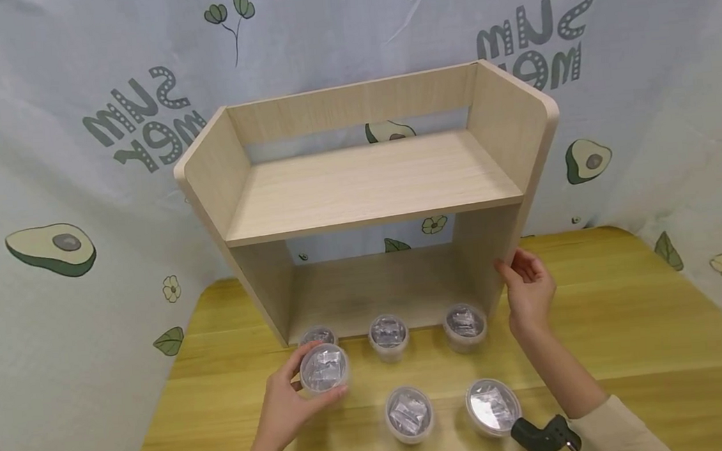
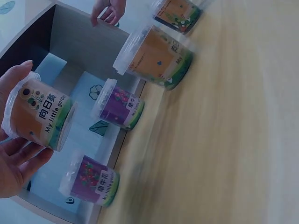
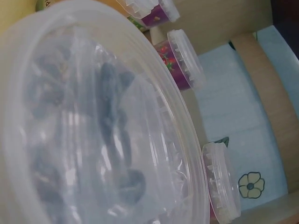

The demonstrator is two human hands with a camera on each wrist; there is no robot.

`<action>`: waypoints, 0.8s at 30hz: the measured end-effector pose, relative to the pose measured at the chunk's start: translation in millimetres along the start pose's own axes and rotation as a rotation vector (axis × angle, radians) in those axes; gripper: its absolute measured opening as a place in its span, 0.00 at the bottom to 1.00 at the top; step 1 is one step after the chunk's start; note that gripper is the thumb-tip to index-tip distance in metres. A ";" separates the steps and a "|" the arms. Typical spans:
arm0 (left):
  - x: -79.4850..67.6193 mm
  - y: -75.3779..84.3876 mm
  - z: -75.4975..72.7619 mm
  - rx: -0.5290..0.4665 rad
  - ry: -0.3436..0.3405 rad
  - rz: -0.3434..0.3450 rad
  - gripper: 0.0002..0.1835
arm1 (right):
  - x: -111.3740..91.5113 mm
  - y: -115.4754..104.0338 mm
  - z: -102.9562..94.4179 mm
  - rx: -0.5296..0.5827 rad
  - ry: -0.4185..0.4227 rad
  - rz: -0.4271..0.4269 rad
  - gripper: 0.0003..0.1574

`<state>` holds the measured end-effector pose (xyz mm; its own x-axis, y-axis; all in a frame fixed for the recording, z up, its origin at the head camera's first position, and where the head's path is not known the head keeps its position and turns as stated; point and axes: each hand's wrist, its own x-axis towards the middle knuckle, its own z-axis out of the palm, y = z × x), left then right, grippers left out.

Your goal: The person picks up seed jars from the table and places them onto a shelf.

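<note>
My left hand (image 1: 282, 406) holds a lidded plastic tub (image 1: 325, 369), thumb on one side and fingers on the other, raised off the table. In the left wrist view this tub (image 2: 39, 112) has an orange label with sunflowers and the words "My little garden". My right hand (image 1: 531, 294) grips the front edge of the right side panel of a light wooden shelf (image 1: 370, 183). Along the shelf's lower front edge stand a left tub (image 1: 320, 335), partly hidden by the held one, a middle tub (image 1: 389, 335) and a right tub (image 1: 465, 326); purple labels show on two.
Closer to me on the wooden table (image 1: 644, 324) stand two more tubs, one in the middle (image 1: 409, 415) and one at the right (image 1: 493, 406). A black mount (image 1: 545, 436) is on my right wrist. Behind the shelf hangs a printed cloth (image 1: 322, 32).
</note>
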<state>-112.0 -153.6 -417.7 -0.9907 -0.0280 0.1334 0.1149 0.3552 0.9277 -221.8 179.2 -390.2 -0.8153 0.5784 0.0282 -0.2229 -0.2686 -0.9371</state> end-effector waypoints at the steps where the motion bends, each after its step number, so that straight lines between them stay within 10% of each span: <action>1: 2.6 1.3 -1.3 0.005 -0.001 0.010 0.36 | 0.0 0.1 -0.1 0.001 0.001 -0.002 0.14; 24: 31.2 34.0 -21.6 0.020 -0.070 0.137 0.35 | 3.2 0.2 -3.7 -0.017 -0.004 -0.003 0.16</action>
<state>-137.4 -162.6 -374.4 -0.9685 0.0867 0.2336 0.2490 0.3697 0.8952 -222.5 183.8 -391.6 -0.8170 0.5758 0.0329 -0.2167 -0.2536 -0.9427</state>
